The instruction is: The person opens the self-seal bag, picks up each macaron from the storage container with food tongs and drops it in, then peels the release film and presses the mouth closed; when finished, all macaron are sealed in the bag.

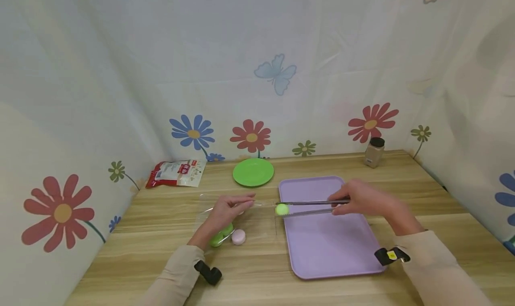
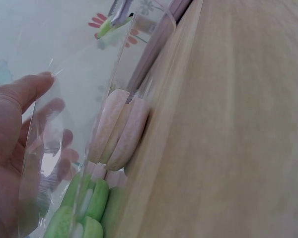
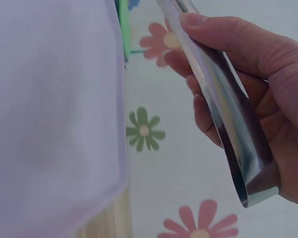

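My left hand (image 1: 225,210) holds a clear plastic package (image 2: 42,163), thumb on one side of the film and fingers behind it. Beneath that hand, inside the package, are green macarons (image 1: 217,240) and a pale pink macaron (image 1: 238,237), which the left wrist view shows up close. In my right hand (image 1: 360,199) are metal tongs (image 3: 233,119), gripped near their bent end and pointing left. Between the tong tips sits a light green macaron (image 1: 282,209), over the left edge of the purple tray (image 1: 330,248).
A green plate (image 1: 253,172) lies behind the package. At the back left is a red and white food bag (image 1: 177,173). A jar with a black lid (image 1: 374,153) stands at the back right. A floral curtain (image 1: 225,87) borders the wooden table.
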The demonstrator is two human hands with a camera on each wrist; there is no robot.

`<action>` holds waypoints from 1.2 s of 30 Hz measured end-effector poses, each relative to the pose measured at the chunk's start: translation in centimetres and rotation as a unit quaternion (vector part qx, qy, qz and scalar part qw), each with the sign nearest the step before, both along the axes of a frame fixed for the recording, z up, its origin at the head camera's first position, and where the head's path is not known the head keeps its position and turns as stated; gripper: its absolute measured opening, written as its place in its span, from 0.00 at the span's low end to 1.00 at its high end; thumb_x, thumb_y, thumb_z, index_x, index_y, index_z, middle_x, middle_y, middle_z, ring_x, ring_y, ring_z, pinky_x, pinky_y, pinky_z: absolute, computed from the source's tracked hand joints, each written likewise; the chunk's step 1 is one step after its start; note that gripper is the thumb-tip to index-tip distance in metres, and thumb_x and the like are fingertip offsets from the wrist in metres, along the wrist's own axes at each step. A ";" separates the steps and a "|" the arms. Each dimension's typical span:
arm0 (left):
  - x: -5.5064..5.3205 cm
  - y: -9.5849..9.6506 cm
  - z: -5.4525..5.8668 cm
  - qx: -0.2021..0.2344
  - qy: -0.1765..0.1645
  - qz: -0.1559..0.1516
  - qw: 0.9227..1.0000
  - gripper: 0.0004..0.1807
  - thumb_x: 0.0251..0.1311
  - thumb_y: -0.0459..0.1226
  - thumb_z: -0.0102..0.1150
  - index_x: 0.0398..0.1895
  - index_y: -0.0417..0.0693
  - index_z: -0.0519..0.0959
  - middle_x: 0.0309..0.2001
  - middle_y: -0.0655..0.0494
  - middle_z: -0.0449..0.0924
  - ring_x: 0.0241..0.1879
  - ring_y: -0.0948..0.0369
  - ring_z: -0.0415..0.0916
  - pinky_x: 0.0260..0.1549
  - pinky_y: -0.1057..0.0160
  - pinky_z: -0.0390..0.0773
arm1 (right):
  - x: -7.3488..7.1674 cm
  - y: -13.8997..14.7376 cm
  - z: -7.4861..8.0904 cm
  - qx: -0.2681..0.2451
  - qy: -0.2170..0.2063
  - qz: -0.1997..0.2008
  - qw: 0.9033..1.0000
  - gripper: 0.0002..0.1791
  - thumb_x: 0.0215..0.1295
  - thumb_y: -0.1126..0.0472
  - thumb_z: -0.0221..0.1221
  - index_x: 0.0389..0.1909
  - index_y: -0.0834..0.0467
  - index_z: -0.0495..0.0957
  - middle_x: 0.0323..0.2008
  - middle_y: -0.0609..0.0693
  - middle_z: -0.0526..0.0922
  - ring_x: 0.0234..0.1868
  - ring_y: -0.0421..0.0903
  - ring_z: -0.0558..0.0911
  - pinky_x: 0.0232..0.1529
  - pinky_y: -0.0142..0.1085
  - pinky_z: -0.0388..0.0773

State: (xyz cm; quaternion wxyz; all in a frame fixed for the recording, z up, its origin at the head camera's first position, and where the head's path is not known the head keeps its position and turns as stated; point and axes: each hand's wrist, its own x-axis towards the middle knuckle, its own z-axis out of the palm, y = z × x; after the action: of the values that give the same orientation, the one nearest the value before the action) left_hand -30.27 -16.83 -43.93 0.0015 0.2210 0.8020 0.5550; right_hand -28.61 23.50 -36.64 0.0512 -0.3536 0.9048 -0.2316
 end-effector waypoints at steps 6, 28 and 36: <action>-1.1 -0.3 -1.6 0.013 0.014 -0.001 1.000 0.15 0.64 0.42 0.66 0.48 0.44 0.87 0.58 0.52 0.81 0.61 0.57 0.75 0.59 0.61 0.74 | -0.3 -3.1 -0.7 0.018 0.028 0.022 0.999 0.20 0.59 0.54 0.72 0.49 0.60 0.87 0.29 0.36 0.79 0.29 0.36 0.71 0.28 0.30 0.71; -0.9 -0.1 -1.4 0.000 0.012 0.015 1.000 0.14 0.66 0.38 0.65 0.49 0.39 0.86 0.58 0.51 0.82 0.60 0.56 0.76 0.60 0.60 0.74 | -2.2 -10.9 -2.2 -0.006 0.003 0.118 0.993 0.04 0.62 0.64 0.69 0.37 0.59 0.87 0.22 0.41 0.80 0.22 0.35 0.70 0.24 0.26 0.67; 0.7 0.4 0.6 0.003 0.019 0.002 1.000 0.12 0.68 0.34 0.62 0.48 0.36 0.86 0.58 0.45 0.80 0.59 0.54 0.78 0.54 0.65 0.78 | -2.1 -11.4 -2.0 -0.006 0.014 0.120 0.993 0.06 0.62 0.62 0.69 0.38 0.59 0.87 0.23 0.40 0.79 0.24 0.37 0.72 0.25 0.26 0.68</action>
State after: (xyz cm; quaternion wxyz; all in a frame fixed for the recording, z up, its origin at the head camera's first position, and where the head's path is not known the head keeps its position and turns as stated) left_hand -29.53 -16.42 -43.33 -0.0154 0.2296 0.8004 0.5535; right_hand -30.73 12.07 -38.65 0.0641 -0.4631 0.8552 -0.2238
